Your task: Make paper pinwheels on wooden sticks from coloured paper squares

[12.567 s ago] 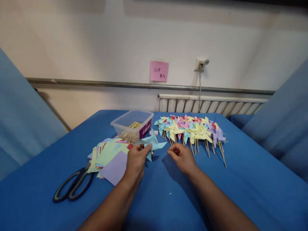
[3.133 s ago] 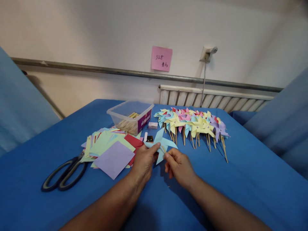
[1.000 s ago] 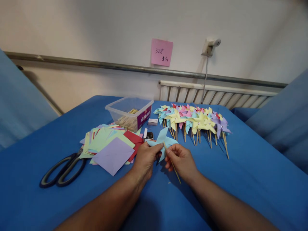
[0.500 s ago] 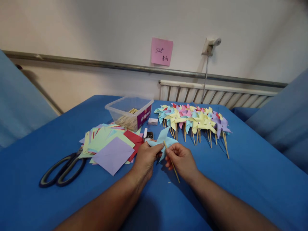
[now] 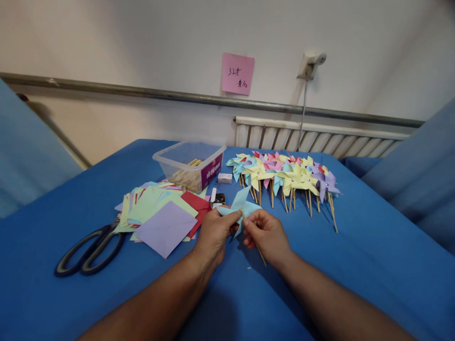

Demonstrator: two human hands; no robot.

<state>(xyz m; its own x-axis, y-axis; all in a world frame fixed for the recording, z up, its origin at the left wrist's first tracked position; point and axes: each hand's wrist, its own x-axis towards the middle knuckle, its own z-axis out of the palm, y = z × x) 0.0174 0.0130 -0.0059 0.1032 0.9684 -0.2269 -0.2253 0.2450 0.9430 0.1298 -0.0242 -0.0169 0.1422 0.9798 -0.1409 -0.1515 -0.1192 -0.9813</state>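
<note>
While pinching pinwheel (image 5: 240,197) in left grip (image 5: 214,232), likely to steady it, also pinching stick (image 5: 262,256) at its centre in right grip (image 5: 270,236)!

Plain pale blue on the pinwheel (image 5: 243,196); straw-tan on its stick (image 5: 262,256). To the left, lilac on the near paper square (image 5: 166,229), red on the sheet (image 5: 197,205) to its right, pale green, yellow, light blue and red through the paper pile (image 5: 144,206). Black with greyish inner rims on the scissors (image 5: 93,251). Farther off, purple with white lettering on the box label (image 5: 212,171). To the right, pale yellow, light blue, pink, red and lilac across the pinwheel cluster (image 5: 296,172), silvery dots (image 5: 293,180) at some centres. Solid blue over the table (image 5: 341,279). Far off, pink with black handwriting on the note (image 5: 238,73).
</note>
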